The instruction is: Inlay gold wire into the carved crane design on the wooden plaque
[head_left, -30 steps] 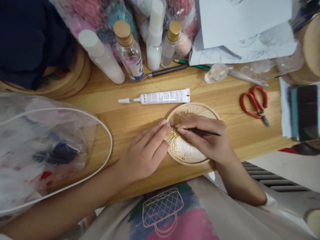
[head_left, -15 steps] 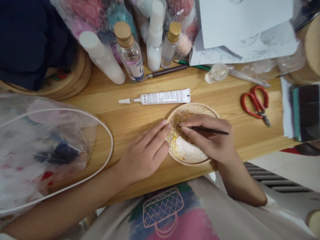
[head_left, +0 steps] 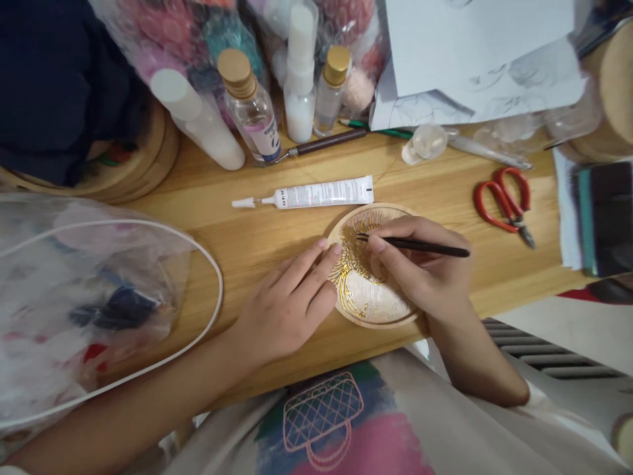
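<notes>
A round wooden plaque (head_left: 380, 310) with a raised rim lies on the wooden table, its pale face partly covered with gold wire lines. My right hand (head_left: 428, 267) is closed around slim black tweezers (head_left: 430, 247), their tips on the gold-lined upper part of the plaque. Resting on the plaque's left edge, my left hand (head_left: 291, 300) has its fingers stretched out and grips nothing. Part of the design is hidden under my right hand. Just above the plaque lies a white glue tube (head_left: 324, 193), its nozzle pointing left.
Red-handled pliers (head_left: 504, 201) lie to the right. Bottles, including a clear one with a wooden cap (head_left: 252, 122), stand at the back beside a dark-handled tool (head_left: 329, 142). Paper sheets (head_left: 475, 59) are at the back right. A plastic bag (head_left: 99, 297) fills the left.
My right hand has shifted slightly right, and the tweezers' tips have moved up and right over the plaque. My left hand stays on the edge. The view has shifted slightly.
</notes>
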{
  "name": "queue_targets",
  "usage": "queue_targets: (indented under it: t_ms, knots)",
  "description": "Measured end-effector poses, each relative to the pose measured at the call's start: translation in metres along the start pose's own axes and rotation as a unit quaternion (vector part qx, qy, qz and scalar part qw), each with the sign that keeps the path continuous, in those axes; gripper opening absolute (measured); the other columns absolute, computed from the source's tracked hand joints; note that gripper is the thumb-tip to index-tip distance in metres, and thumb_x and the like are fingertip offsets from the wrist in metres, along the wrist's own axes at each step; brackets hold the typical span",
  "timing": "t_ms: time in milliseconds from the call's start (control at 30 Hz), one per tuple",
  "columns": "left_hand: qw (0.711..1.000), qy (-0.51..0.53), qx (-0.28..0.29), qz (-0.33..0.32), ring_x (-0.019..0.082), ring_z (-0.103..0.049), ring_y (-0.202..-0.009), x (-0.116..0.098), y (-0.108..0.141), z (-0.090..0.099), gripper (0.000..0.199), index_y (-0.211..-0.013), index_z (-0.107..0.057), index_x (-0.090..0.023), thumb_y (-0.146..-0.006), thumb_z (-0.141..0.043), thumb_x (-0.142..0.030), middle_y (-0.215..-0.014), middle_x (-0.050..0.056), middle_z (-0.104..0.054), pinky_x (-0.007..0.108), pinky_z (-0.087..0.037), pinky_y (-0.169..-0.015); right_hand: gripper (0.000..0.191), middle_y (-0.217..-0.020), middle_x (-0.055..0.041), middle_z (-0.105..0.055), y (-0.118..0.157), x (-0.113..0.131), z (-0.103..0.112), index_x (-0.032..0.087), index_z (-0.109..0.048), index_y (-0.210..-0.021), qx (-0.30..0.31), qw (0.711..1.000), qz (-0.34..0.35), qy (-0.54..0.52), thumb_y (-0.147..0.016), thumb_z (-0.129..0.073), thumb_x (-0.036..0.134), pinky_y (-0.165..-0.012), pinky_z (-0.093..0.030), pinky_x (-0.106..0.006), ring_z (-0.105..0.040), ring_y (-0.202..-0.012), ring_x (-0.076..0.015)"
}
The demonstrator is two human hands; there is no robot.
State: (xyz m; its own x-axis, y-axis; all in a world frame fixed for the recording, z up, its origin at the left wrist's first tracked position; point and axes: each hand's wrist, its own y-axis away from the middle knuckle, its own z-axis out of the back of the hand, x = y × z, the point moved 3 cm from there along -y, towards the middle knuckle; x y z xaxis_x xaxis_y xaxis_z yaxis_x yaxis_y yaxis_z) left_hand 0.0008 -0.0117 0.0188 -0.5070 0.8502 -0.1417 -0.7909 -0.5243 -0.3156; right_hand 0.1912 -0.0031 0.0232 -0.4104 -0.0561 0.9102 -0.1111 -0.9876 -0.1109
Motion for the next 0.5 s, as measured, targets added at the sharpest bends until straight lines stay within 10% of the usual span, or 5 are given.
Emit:
queue_targets:
  t_ms: [500]
  knots:
    - [1.000,-0.006,0.000,-0.004,0.027,-0.062,-0.120,-0.0001,-0.0018,0.0009,0.020,-0.084,-0.060,-0.014,-0.097,-0.044,-0.013,-0.130,0.010,-0.065,0.035,-0.055,-0.090,0.004,-0.080,0.0005,-0.074,0.0003,-0.0019,-0.0003,0.023,-0.072,-0.084,-0.005,1.000,-0.010,-0.028,-0.082,-0.071,0.020,-0.069,-0.057,-0.027,-0.068,-0.071,-0.0133]
